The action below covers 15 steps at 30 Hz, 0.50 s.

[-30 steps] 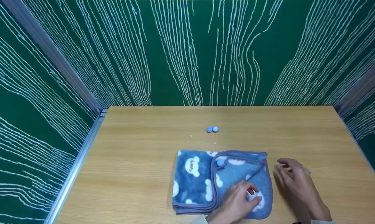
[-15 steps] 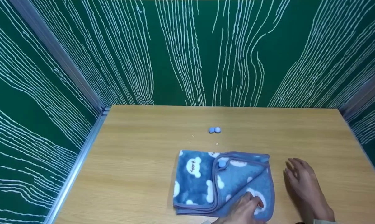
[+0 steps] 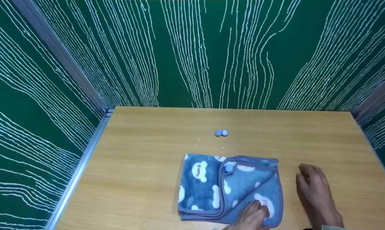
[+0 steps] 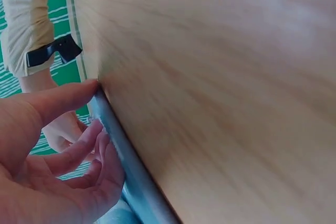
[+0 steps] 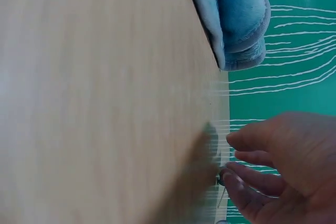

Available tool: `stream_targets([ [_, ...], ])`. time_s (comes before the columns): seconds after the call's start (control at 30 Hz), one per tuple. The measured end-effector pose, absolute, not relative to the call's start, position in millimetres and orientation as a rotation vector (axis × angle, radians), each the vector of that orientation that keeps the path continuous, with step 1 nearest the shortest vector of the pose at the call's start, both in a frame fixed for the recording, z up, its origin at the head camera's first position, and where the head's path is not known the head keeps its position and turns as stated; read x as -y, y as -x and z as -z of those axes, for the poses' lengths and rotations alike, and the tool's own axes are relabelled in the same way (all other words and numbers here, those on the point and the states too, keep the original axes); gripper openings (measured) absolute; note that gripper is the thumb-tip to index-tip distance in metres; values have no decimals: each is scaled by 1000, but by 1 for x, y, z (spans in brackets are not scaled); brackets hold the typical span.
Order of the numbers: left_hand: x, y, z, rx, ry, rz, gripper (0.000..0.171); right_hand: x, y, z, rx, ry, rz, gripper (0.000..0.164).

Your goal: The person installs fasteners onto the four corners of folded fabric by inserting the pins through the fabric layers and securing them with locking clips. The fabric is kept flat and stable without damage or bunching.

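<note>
A folded blue fleece blanket (image 3: pixel 203 191) with white bear heads and the word "Happy" lies on the table, its right part showing a diagonal fold. At its front edge rests my left hand (image 3: pixel 251 214), fingers bent and touching the fabric. In the left wrist view, the thumb and fingertips of the left hand (image 4: pixel 68 161) meet the blanket's edge (image 4: pixel 123 145) with a gap between them. To the right of the blanket, my right hand (image 3: pixel 317 188) hovers over the table with loosely bent fingers. The right wrist view shows the right hand (image 5: pixel 286 166) apart from the blanket (image 5: pixel 236 14).
Two small blue rounded pieces (image 3: pixel 221 133) sit together behind the blanket on the wooden table (image 3: pixel 131 166). A few tiny white bits lie in front of them. Green walls (image 3: pixel 186 57) with white wavy lines enclose the table's back and sides.
My left hand has slid towards the blanket's front edge, and the diagonal fold now runs farther down and left. The right hand has drawn away to the right.
</note>
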State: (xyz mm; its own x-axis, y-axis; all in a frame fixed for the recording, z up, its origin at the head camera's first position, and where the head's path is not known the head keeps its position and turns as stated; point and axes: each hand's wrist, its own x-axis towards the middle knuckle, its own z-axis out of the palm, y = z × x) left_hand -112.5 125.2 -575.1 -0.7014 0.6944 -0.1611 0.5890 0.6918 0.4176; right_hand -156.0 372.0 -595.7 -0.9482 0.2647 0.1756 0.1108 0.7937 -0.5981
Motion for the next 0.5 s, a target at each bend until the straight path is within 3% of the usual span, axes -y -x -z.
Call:
stream_targets([
  [0.23,-120,111,581,-2743,-1270,-541,20,-374,158,598,2690,358,-822,38],
  [0.5,-121,112,582,-2666,-1178,-515,34,-376,154,598,2640,235,-823,23],
])
